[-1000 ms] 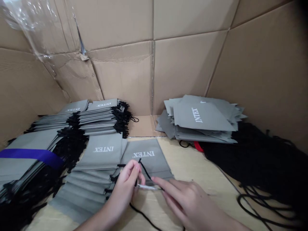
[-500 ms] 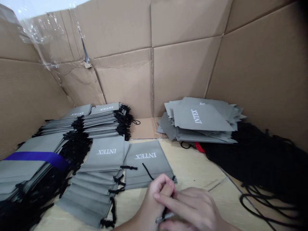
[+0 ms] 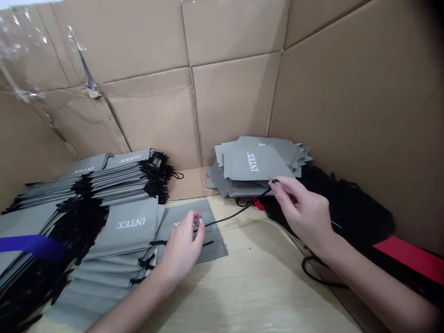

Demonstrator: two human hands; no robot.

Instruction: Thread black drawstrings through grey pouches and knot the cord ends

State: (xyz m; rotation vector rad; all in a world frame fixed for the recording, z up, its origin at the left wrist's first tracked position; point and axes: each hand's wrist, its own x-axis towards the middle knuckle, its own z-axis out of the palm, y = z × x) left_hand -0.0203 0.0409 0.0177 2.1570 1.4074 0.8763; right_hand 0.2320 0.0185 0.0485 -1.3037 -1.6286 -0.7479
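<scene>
A black cord (image 3: 229, 218) stretches between my two hands over the table. My left hand (image 3: 183, 243) is closed on it, thumb and forefinger pinched, above a flat grey pouch (image 3: 208, 215) with white lettering. A short cord end sticks out below that thumb. My right hand (image 3: 305, 210) is raised in front of the right pouch pile and pinches the cord's other end; a thin, dark tip shows at the fingertips, too small to make out. Left of my left hand, a fanned stack of grey pouches (image 3: 118, 236) with short black cord ends partly lies behind the wrist.
Tall cardboard walls (image 3: 229, 101) surround the table (image 3: 256, 282). Corded pouch stacks (image 3: 118, 180) stand at back left, one nearer stack under a purple band (image 3: 34, 246). Loose pouches (image 3: 256, 162) are piled at back right, beside a black cord heap (image 3: 350, 199) and red strip (image 3: 412, 259).
My hands were together at the front, holding a thin silvery tool and cord. Now they are apart, the right moved up and right, and the cord is drawn out between them. The view has shifted right.
</scene>
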